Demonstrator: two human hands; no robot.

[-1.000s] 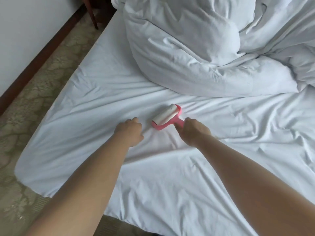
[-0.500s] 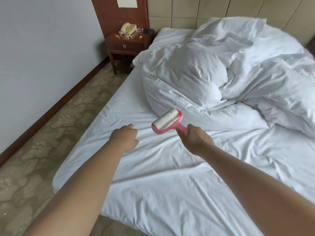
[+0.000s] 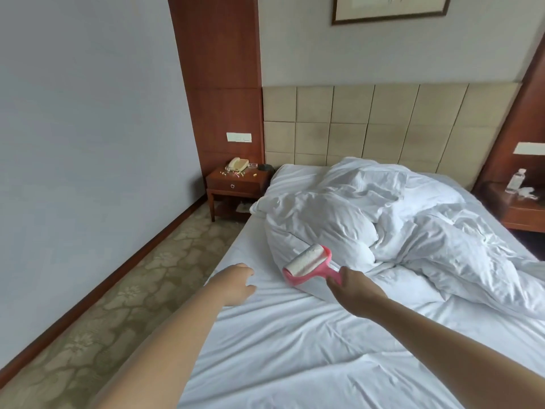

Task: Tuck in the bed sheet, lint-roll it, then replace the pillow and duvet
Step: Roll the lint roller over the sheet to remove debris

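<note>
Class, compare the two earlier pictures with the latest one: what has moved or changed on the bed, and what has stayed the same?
The lint roller has lifted off the bed sheet and now hangs raised in front of the heaped duvet. The view has tilted up, bringing the headboard and nightstand into sight. The right hand still grips the roller's handle; the left hand still holds nothing, low over the sheet.

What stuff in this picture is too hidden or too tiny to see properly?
Head view:
- Pillow: cannot be told apart from the heaped duvet.
- Lint roller handle: mostly hidden inside the right hand.
- Left hand fingertips: hidden behind the hand itself.
- Small bits on the left nightstand beside the phone: too small to identify.
- Picture frame: cut off by the top edge.
</note>
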